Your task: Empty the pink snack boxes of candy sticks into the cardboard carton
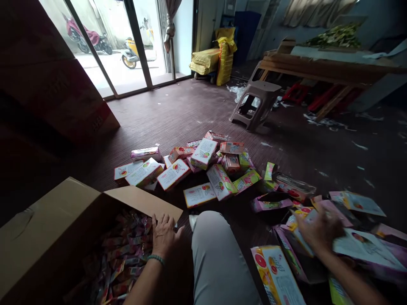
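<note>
My left hand (165,235), a green beaded bracelet at its wrist, rests with fingers stretched out on the flap of a large cardboard carton (143,197). Inside that carton lie many small wrapped packets (127,252). On the right, my right hand (321,228) is smeared by motion over a heap of opened, flattened-looking small boxes; whether it grips one cannot be made out. Close to it are a white and yellow fruit-printed box (278,275) and a purple-edged open box (295,254). A pile of closed fruit-printed boxes (174,173) lies on the floor ahead.
My knee (211,254) stands between the carton and the opened boxes. Farther off are a plastic stool (262,89), a wooden table (318,63) and yellow sacks (206,59) on a trolley. Stacked large cartons (63,84) rise at left. Paper scraps litter the floor.
</note>
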### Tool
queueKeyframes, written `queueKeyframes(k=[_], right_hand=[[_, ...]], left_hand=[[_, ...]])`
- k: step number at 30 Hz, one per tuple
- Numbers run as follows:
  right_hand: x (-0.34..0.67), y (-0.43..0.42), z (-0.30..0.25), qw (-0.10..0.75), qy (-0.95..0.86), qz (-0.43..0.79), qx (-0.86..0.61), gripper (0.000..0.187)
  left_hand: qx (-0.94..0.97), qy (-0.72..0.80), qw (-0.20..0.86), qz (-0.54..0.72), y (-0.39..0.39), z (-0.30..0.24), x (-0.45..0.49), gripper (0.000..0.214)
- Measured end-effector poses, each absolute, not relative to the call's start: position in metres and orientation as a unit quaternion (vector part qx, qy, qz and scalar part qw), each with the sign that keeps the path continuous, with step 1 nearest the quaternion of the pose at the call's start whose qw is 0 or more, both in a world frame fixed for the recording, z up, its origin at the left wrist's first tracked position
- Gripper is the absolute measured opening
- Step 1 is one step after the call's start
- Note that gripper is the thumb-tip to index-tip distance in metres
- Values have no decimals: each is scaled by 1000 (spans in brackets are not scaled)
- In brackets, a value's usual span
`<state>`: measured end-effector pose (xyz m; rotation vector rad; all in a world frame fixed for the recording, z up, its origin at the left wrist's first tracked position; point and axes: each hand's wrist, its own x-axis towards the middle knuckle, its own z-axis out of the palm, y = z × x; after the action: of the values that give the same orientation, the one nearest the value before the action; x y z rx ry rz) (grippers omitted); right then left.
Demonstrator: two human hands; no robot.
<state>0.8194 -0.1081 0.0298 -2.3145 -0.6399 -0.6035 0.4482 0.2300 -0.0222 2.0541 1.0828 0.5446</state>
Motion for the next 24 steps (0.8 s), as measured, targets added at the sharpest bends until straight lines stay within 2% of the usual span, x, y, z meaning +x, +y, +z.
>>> queueKeyframes(k=[2, 4, 5, 9, 12, 14, 17, 19, 24], right_hand=[[817, -22, 5, 279, -354, -165, -877, 76], [806, 77, -11, 239, -484, -50, -840, 60], [797, 127, -16, 198, -554, 5, -808, 61], [748, 302, -31, 12, -729, 94, -678, 103], [721, 387, -56, -50, -756, 122, -641, 120], [712, 419, -78, -63, -738, 147, -656, 114], [711, 438, -111, -68, -704, 178, -684, 89], [714, 438, -124, -62, -698, 178, -691, 82], [714, 422, -111, -38, -703, 179, -687, 107]], left_hand=[[800, 420, 367, 219, 230, -25, 449, 25], [804, 420, 358, 223, 229, -26, 450, 23], [809, 422, 346, 218, 229, -26, 451, 21], [838, 428, 292, 169, 228, -28, 453, 12], [852, 432, 264, 131, 226, -31, 452, 3], [863, 432, 243, 99, 223, -33, 453, 6], [870, 432, 231, 60, 220, -38, 454, 15], [866, 437, 240, 44, 219, -39, 456, 19], [859, 442, 256, 34, 219, -35, 458, 25]])
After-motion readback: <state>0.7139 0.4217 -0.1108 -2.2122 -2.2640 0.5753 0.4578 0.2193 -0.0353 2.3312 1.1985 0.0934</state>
